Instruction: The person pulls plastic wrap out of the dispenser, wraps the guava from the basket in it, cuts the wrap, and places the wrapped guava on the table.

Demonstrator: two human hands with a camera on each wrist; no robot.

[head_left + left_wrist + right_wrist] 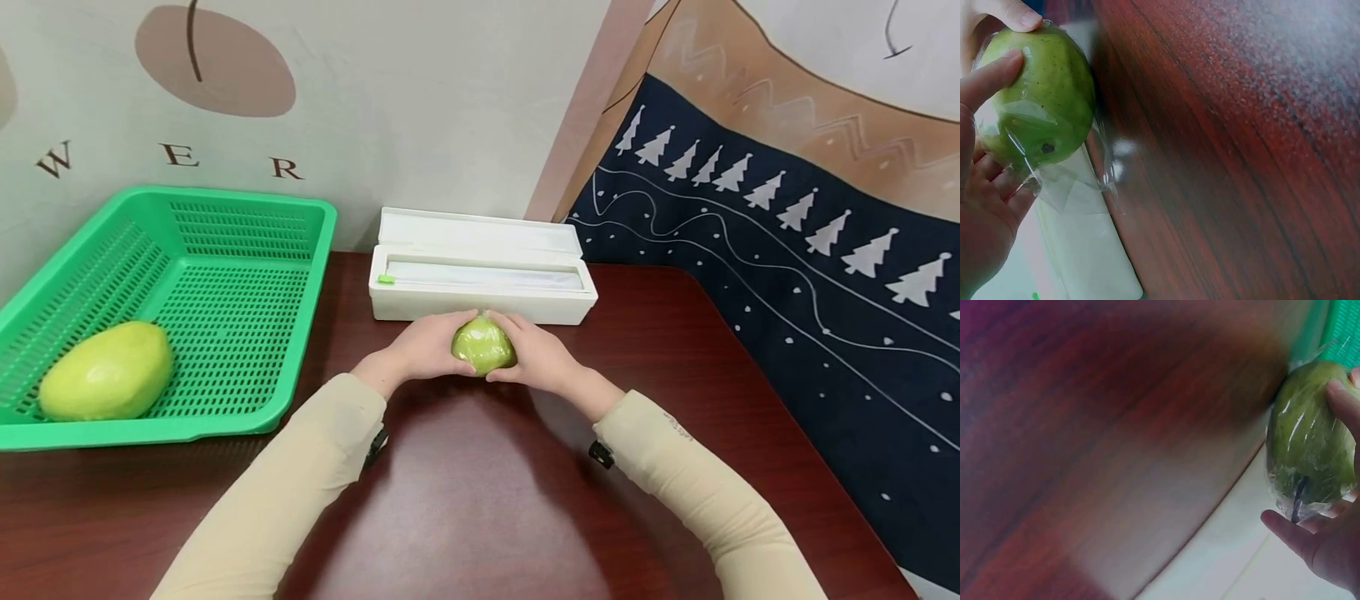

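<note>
A green pear (483, 346) is wrapped in clear cling film and held between both hands in the head view. My left hand (429, 346) curls round its left side; in the left wrist view the thumb lies on the pear (1047, 94) and a loose flap of cling film (1075, 190) sticks out at its end. My right hand (545, 357) grips the opposite side. The right wrist view shows the dark stem (1299, 497) under creased film, with the right thumb on the pear (1304, 428). Just behind the hands stands an open white cling film box (480, 304).
A green plastic basket (225, 312) stands on the left, with a large yellow-green fruit (108, 372) inside. The cling film box has a raised lid (480, 232) and a small green slider (386, 279). A printed cloth (810, 275) borders the dark red table (465, 500) on the right.
</note>
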